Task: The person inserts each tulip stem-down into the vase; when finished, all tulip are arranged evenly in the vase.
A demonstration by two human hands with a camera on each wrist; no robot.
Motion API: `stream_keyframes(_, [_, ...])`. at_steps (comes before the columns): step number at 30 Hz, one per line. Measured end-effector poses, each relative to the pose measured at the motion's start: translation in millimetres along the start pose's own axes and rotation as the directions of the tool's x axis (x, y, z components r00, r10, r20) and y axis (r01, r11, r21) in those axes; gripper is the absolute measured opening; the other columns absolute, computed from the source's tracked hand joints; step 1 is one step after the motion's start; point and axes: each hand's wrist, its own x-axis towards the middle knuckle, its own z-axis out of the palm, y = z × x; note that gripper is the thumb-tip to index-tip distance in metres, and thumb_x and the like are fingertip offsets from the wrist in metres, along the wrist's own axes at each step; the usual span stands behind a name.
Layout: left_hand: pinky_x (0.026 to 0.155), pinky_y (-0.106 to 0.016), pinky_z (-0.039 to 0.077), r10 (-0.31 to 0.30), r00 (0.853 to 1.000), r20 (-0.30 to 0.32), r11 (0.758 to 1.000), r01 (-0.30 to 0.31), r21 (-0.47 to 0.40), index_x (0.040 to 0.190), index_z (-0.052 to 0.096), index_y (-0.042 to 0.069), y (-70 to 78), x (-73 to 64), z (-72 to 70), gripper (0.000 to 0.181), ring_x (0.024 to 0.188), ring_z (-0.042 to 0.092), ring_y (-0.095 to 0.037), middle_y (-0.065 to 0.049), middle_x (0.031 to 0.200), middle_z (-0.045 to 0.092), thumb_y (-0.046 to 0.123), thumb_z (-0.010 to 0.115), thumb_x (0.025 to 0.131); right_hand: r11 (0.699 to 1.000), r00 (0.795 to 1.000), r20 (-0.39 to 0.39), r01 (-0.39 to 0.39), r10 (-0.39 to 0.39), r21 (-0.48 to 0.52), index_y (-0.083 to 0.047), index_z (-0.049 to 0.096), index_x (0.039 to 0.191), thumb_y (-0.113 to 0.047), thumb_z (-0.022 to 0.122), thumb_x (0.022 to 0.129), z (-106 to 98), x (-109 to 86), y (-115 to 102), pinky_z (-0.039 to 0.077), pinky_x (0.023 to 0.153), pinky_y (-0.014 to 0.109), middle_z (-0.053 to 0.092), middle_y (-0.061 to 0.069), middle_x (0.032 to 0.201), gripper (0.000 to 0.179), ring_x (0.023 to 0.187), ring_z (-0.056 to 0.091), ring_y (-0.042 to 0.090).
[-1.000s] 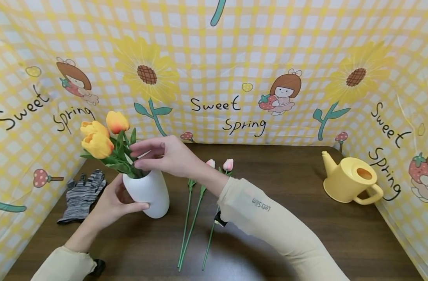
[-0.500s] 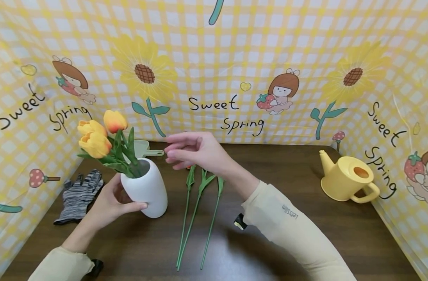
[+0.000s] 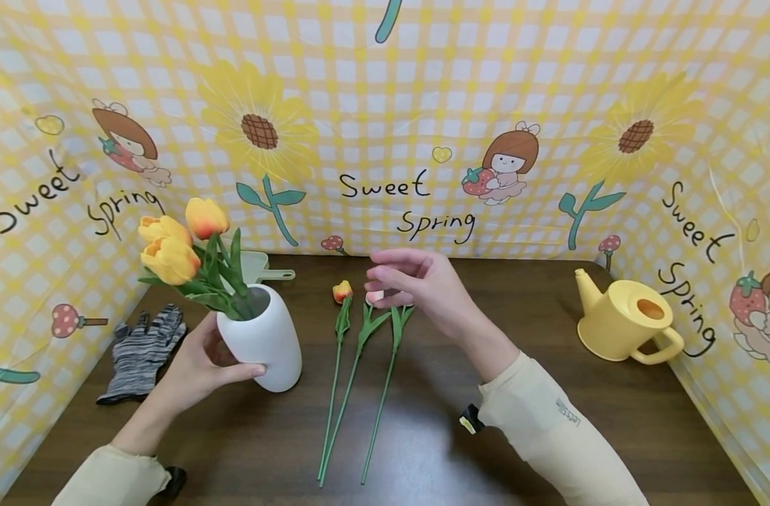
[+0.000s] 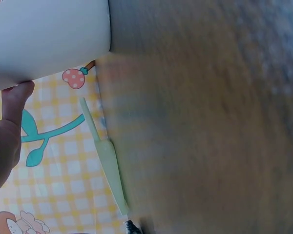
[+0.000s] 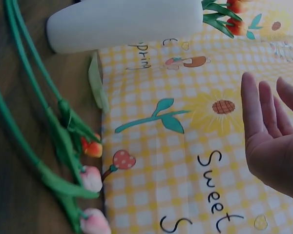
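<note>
Occupying frame left, white vase (image 3: 265,344) is gripped by curled left hand (image 3: 198,369), likely for steadiness; right hand (image 3: 432,288), fingers loosely parted, is poised over central tulips (image 3: 365,333).

To your left, near the edge of the dark brown wood-grain table (image 3: 518,436), a mottled grey-and-black knit glove (image 3: 141,357) lies with its fingers pointing away from you and its dark cuff toward you. Farther back, by the rear edge, you can see a pale green flat-headed tool (image 3: 254,267), partly hidden, its handle pointing right. On your right a yellow watering can (image 3: 625,323) stands upright, spout to the left, handle to the right. Around you hangs yellow-checked cloth (image 3: 372,126) printed with sunflowers (image 3: 258,131), girls holding strawberries, mushrooms and "Sweet Spring".
</note>
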Motion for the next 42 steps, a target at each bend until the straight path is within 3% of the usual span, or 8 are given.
stream_keyframes(8, [0.074,-0.035,0.062,0.000,1.000,0.000,1.000,0.000,-0.006,0.152,0.040,0.011,-0.8,0.4,0.1,0.098,0.106,0.068,-0.016,-0.010,0.130,0.059,-0.016,0.086,0.069,0.995,0.995,-0.075,-0.072,0.067,-0.070,0.003,0.066,0.123,-0.005,0.069,0.097,-24.4,-24.1,14.7,0.060,0.080,0.050,0.074,0.017,0.106,0.028,0.091,0.074,0.028])
stream_keyframes(12, [0.073,-0.035,0.062,0.000,1.000,0.004,1.000,0.000,0.001,0.152,0.040,0.011,0.2,1.1,-0.2,0.098,0.106,0.068,-0.016,-0.010,0.130,0.059,-0.015,0.086,0.069,0.980,0.985,-0.093,-0.154,0.143,-0.126,0.003,0.065,0.126,-0.009,0.073,0.095,-36.0,-34.4,32.8,0.060,0.079,0.050,0.074,0.015,0.108,0.035,0.092,0.074,0.033])
stream_keyframes(16, [0.072,-0.036,0.062,-0.006,1.000,-0.003,1.000,0.006,0.014,0.151,0.041,0.012,3.6,0.7,-3.4,0.098,0.103,0.069,-0.016,-0.010,0.129,0.059,-0.014,0.087,0.069,0.956,0.965,-0.092,-0.257,0.245,-0.144,0.004,0.064,0.129,-0.012,0.076,0.092,-43.2,-43.1,55.5,0.060,0.078,0.051,0.072,0.020,0.112,0.042,0.097,0.072,0.040])
stream_keyframes(23, [0.074,-0.037,0.062,0.009,1.000,0.009,1.000,-0.009,-0.010,0.151,0.041,0.011,3.3,2.8,-3.2,0.097,0.106,0.068,-0.018,-0.009,0.130,0.059,-0.016,0.086,0.069,0.904,0.917,-0.097,-0.399,0.388,-0.151,0.011,0.054,0.137,-0.014,0.076,0.093,-56.4,-58.3,83.0,0.061,0.077,0.048,0.066,0.030,0.121,0.055,0.096,0.073,0.037])
stream_keyframes(33, [0.076,-0.038,0.062,0.016,1.000,0.015,0.999,-0.015,-0.030,0.151,0.041,0.011,0.5,1.5,0.8,0.097,0.110,0.066,-0.019,-0.010,0.132,0.058,-0.015,0.086,0.070,0.863,0.869,-0.119,-0.492,0.480,-0.115,0.011,0.051,0.139,-0.014,0.075,0.093,-62.7,-64.4,93.9,0.060,0.081,0.048,0.066,0.027,0.123,0.057,0.104,0.070,0.040])
stream_keyframes(42, [0.075,-0.038,0.062,-0.001,1.000,0.012,1.000,0.002,-0.019,0.151,0.042,0.012,3.8,3.0,-0.5,0.096,0.109,0.067,-0.019,-0.009,0.131,0.058,-0.014,0.087,0.070,0.820,0.836,-0.140,-0.549,0.531,-0.162,0.008,0.055,0.135,-0.019,0.077,0.091,-61.5,-58.4,107.1,0.061,0.080,0.046,0.071,0.020,0.115,0.056,0.097,0.073,0.033])
